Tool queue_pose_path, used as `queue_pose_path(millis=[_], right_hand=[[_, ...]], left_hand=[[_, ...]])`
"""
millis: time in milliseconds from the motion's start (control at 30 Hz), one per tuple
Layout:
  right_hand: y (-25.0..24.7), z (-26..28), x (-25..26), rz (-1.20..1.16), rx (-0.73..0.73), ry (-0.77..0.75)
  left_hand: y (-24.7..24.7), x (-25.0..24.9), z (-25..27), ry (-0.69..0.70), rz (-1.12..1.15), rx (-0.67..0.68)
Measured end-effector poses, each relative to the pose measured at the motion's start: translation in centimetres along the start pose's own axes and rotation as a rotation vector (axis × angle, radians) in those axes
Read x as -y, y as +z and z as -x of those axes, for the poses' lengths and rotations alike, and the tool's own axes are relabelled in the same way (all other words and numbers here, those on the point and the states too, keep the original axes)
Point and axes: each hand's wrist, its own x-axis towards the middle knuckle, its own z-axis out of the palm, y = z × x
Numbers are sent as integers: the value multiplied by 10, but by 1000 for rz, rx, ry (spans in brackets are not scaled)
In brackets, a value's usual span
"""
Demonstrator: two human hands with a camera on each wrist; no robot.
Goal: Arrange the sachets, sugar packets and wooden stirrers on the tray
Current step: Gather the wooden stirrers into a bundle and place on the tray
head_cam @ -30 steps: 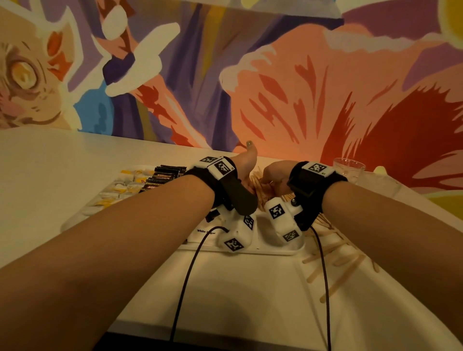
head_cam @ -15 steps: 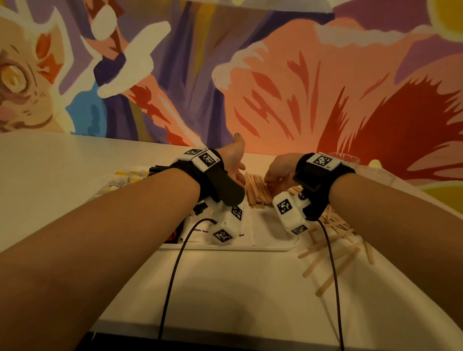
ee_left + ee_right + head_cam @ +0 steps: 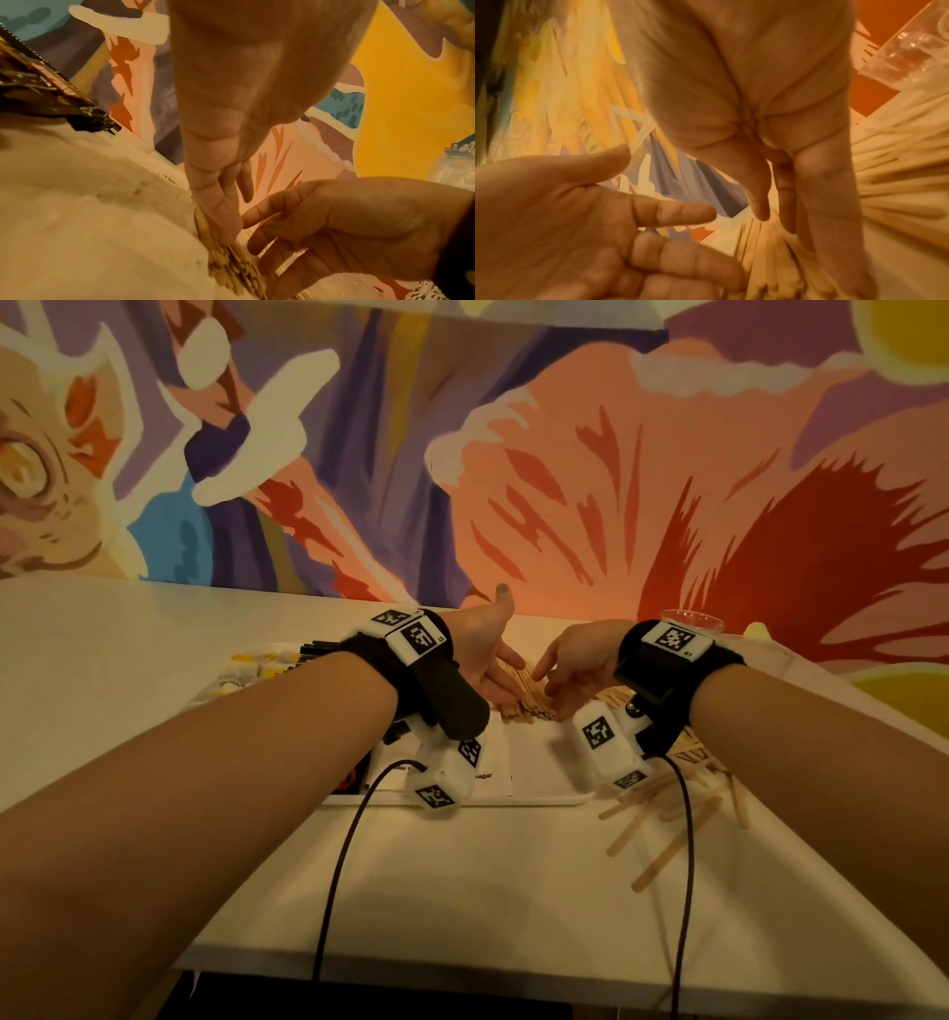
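Observation:
A bundle of wooden stirrers [image 3: 524, 703] lies on the right part of the white tray [image 3: 462, 799]. My left hand [image 3: 500, 667] stands on edge with straight fingers against the bundle's left side. My right hand [image 3: 560, 680] faces it, fingers extended and touching the right side. In the left wrist view the left fingers [image 3: 218, 205] press along the stirrers [image 3: 231, 268], and the right hand [image 3: 321, 223] is close by. White sugar packets [image 3: 488, 762] lie in front of the bundle. Black sachets [image 3: 318, 649] and yellow sachets [image 3: 251, 662] fill the tray's left part.
Several loose stirrers [image 3: 667, 814] lie scattered on the table to the right of the tray, under my right wrist. A clear glass [image 3: 693, 621] stands behind my right wrist. A painted wall closes the table's far side. Two cables hang from the wrist cameras.
My right hand's fingers have uncurled from over the stirrers and now reach toward the left palm. The left hand stays upright beside the bundle.

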Motion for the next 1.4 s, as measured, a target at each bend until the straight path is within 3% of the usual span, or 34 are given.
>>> queue_pose_path(millis=[133, 300, 400, 533, 633, 733, 800, 867, 1000, 1100, 1200, 1300, 1400], right_hand=[[-10, 14, 1, -94, -73, -5], [-40, 42, -17, -99, -251, 7], [-61, 56, -44, -41, -372, 91], [-75, 70, -78, 252, -466, 214], [-75, 76, -93, 540, -333, 382], [-70, 73, -102, 642, -259, 402], [-66, 70, -104, 582, -247, 366], [-60, 60, -101, 413, -236, 308], [-55, 50, -91, 156, -179, 277], [-63, 58, -92, 93, -316, 221], [-72, 74, -97, 182, -387, 294], [-74, 83, -102, 214, -268, 426], [-68, 82, -109, 202, -139, 428]], left_hand=[[0, -3, 5, 23, -5, -61], [7, -1, 16, 102, -36, -32], [26, 1, 20, 134, -73, 42], [66, 3, 26, 96, -159, 213], [91, 1, 28, 35, -130, 224], [102, 0, 15, -31, -16, 94], [103, -1, 4, -1, 1, 18], [109, -2, 4, 17, -19, 84], [111, -2, 2, 59, -102, 81], [103, -4, 2, 26, -42, 73], [97, -6, 9, 2, -13, 85], [94, -7, 9, -11, -15, 111], [96, -7, 9, -36, -27, 123]])
